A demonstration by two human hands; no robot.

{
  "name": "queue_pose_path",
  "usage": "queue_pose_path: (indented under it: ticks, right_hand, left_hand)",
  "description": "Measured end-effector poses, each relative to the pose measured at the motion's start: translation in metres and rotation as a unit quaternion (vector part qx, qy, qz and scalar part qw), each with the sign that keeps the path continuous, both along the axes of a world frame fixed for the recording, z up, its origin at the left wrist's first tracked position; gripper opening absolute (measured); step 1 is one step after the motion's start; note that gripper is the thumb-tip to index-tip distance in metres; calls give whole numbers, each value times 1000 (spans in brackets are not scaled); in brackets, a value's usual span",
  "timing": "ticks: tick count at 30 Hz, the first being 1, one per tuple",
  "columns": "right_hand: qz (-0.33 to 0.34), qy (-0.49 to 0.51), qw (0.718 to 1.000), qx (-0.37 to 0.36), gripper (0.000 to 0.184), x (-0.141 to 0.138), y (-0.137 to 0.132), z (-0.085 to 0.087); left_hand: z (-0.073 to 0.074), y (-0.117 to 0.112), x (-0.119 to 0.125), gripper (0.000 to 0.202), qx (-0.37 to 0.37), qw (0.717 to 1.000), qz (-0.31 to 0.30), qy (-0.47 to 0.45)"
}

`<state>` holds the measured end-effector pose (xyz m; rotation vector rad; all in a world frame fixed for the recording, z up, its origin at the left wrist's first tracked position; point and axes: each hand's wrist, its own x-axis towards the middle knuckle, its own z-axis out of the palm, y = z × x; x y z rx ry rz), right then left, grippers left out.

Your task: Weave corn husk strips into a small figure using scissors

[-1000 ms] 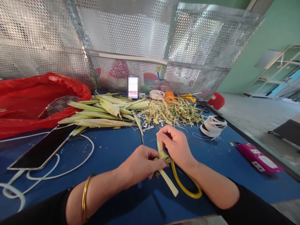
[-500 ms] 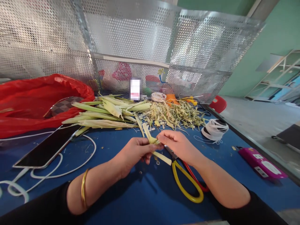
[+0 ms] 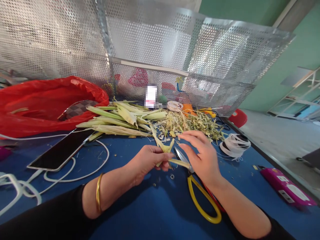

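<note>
My left hand [image 3: 155, 158] is closed on a folded piece of corn husk [image 3: 165, 146], pale yellow-green, with strips sticking out upward and to the right. Just right of it, my right hand [image 3: 200, 155] has its thumb and fingers apart and holds nothing. Scissors [image 3: 203, 203] with one yellow and one red handle lie on the table, partly hidden under my right hand and forearm; their blades point toward the husk. A small metal ring [image 3: 172, 176] rests below the held husk.
Long husks [image 3: 120, 121] are heaped behind, beside a pile of shredded scraps [image 3: 197, 123]. At left are a red plastic bag [image 3: 85, 80], a tablet [image 3: 60, 150] and white cable. A spool of white string [image 3: 235, 145] and a purple packet [image 3: 287, 186] stand at right.
My right hand has let go of the husk, moved slightly right and spread its fingers. My left hand still holds the husk. The whole view has shifted a little.
</note>
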<state>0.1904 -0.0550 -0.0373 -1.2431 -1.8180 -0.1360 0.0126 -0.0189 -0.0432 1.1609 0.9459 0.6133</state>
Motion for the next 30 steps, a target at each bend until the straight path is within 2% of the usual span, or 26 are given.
queue_pose_path:
  ticks: [2,4,6,10,14,20,25,30]
  right_hand:
    - [-9,-75,993,92,16,-3,-7,4]
    - [36,-170,976,128,14,-9,-13,3]
    - [74,-253,955,139,16,-16,-14,-2]
    - [76,-365,919,133,20,-24,-9,-15]
    - [89,-344,917,182,20,-21,-10,-16]
    - [110,-307,917,230,18,-19,-18,-14]
    - [136,-312,901,268,18,-24,-24,-11]
    - [152,-327,888,285,15,-28,-29,-11]
  left_hand:
    - [-1,3,-1,27,-35,999,16,-37]
    - [-1,5,-3,29,-68,994,16,-84]
    - [0,6,-4,26,-88,989,16,-117]
    - [0,5,-4,25,-84,990,9,-110]
    - [-1,1,-2,30,-67,993,-3,-97]
    - [4,0,0,22,-56,993,43,-95]
    - [10,0,0,15,-59,989,80,-106]
    - [9,0,1,13,-58,987,107,-108]
